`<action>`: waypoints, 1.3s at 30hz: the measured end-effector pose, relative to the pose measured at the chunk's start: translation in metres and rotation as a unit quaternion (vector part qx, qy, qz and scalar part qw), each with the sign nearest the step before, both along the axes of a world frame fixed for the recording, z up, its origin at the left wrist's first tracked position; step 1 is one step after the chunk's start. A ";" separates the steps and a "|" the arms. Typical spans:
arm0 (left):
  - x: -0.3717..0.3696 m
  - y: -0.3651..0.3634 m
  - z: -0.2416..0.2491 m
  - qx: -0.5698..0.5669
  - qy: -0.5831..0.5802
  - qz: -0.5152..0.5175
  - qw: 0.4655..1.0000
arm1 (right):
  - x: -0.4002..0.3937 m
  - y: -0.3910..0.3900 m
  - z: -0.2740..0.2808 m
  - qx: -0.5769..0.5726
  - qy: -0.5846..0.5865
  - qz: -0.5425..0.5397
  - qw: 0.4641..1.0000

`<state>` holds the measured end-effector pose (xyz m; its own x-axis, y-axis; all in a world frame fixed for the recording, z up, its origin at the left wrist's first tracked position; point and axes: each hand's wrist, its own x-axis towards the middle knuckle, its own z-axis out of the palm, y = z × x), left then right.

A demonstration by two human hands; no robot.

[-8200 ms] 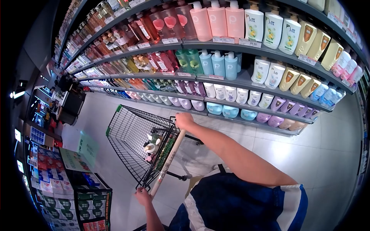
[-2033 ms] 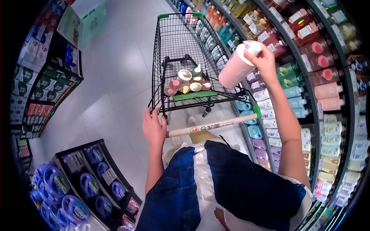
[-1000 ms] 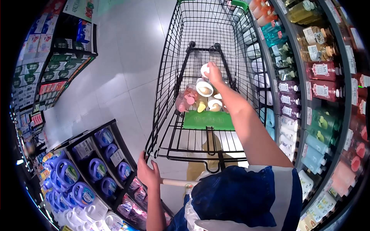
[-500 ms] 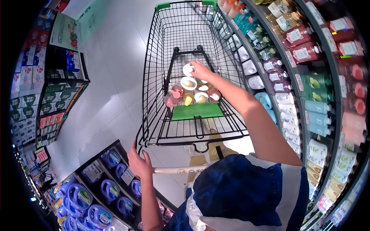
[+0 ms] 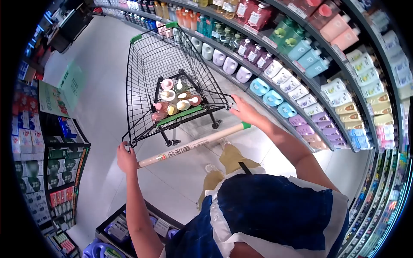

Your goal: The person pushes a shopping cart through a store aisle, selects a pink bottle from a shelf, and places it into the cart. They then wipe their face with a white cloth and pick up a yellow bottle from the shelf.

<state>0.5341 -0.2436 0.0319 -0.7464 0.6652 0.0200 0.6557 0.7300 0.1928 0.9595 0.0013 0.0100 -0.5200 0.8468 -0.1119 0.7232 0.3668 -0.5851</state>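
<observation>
1. Curling around the left near corner of the black wire shopping cart with green corner caps (image 5: 150, 71), the left hand (image 5: 127, 159) is closed on its dark frame, just beside the left end of the pale handle bar (image 5: 189, 147).
2. The right hand (image 5: 246, 111) touches the cart's right near corner with bent fingers; whether they are fully closed cannot be told. The bar's green end lies near this hand.
3. The cart stands on the light tiled floor (image 5: 101, 77) in front of the person. A group of upright pump bottles in pink, white, green and yellow (image 5: 168, 95) sits at its near end, behind a green panel (image 5: 179, 115).
4. To the right, curved grey shelves (image 5: 275, 45) carry rows of coloured bottles, with light blue jugs (image 5: 272, 98) on a low level.
5. To the left is a dark display rack of boxed goods (image 5: 64, 165); purple jugs (image 5: 101, 249) show at the near left.
</observation>
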 end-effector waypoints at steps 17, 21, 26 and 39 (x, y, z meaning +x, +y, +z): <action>0.105 -0.058 -0.006 -0.026 0.022 0.062 0.998 | 0.038 -0.012 0.006 0.132 -0.126 0.032 0.983; 0.145 -0.071 -0.007 -0.049 0.020 0.090 0.995 | 0.063 -0.010 0.009 0.125 -0.111 0.033 0.985; 0.206 -0.084 0.003 -0.054 0.004 0.132 0.990 | 0.097 -0.005 0.019 0.130 -0.017 0.032 0.991; 0.310 -0.105 0.010 -0.068 -0.030 0.168 0.983 | 0.155 0.026 0.030 0.046 -0.084 0.045 0.994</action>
<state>0.8444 -0.3487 0.0424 -0.9216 0.3742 -0.1032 0.3634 0.9252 0.1091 1.1149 0.0275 0.0399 -0.5740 0.8089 -0.1275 0.7704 0.4805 -0.4191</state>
